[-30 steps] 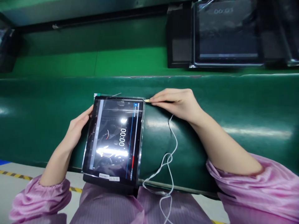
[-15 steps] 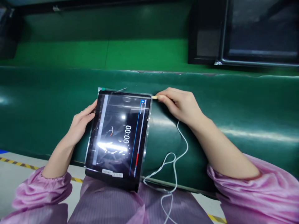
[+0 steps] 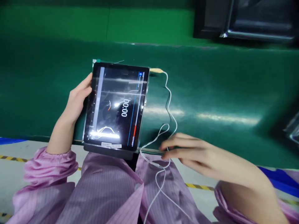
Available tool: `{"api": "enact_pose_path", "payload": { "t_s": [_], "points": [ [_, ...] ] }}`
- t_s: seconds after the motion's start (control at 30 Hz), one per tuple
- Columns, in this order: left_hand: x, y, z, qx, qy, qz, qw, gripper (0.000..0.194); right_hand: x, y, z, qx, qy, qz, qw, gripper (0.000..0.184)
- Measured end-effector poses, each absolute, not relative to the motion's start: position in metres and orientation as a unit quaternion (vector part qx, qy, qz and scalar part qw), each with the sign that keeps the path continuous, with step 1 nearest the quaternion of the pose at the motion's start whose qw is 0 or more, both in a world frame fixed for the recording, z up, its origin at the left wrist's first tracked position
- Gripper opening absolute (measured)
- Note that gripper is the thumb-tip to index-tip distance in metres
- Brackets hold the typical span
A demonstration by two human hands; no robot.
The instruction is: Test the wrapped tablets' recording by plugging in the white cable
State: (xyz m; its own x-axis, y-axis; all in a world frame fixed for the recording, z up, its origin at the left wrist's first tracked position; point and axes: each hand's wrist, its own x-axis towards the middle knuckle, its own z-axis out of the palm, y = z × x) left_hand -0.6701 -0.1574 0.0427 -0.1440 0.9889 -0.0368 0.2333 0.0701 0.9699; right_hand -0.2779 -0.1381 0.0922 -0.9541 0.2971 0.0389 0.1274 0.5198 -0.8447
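Where left hand (image 3: 76,101) touches: tablet (image 3: 114,107), left side; cannot tell its hold
Right hand (image 3: 196,152): half-open, holding nothing, over white cable (image 3: 173,117) at desk's (image 3: 191,87) near edge

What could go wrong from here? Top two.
1. Snag: the white cable loops down over the edge of the bench beside the right hand; a catch might tug the yellow plug at the tablet's side.
2. Slip: the tablet's near end sits by the bench edge, with only the left hand at it; a knock might shift it.
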Motion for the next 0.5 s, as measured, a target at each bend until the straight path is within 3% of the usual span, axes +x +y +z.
{"api": "enact_pose_path", "payload": {
  "t_s": [0.1, 0.23, 0.33, 0.5],
  "points": [
    [-0.675, -0.157, 0.038, 0.523, 0.612, 0.439, 0.399, 0.057, -0.267, -0.171, 0.084, -0.125, -0.866, 0.483, 0.042, 0.024],
    [-0.679, -0.159, 0.029, 0.511, 0.637, 0.424, 0.391, 0.066, -0.274, -0.192, 0.068, -0.151, -0.907, 0.39, 0.035, 0.026],
    [-0.679, -0.162, 0.025, 0.512, 0.633, 0.433, 0.386, 0.071, -0.279, -0.199, 0.064, -0.177, -0.917, 0.348, 0.085, 0.031],
    [-0.677, -0.166, 0.026, 0.488, 0.618, 0.45, 0.423, 0.074, -0.279, -0.205, 0.078, -0.227, -0.899, 0.342, 0.151, 0.023]
  ]
}}
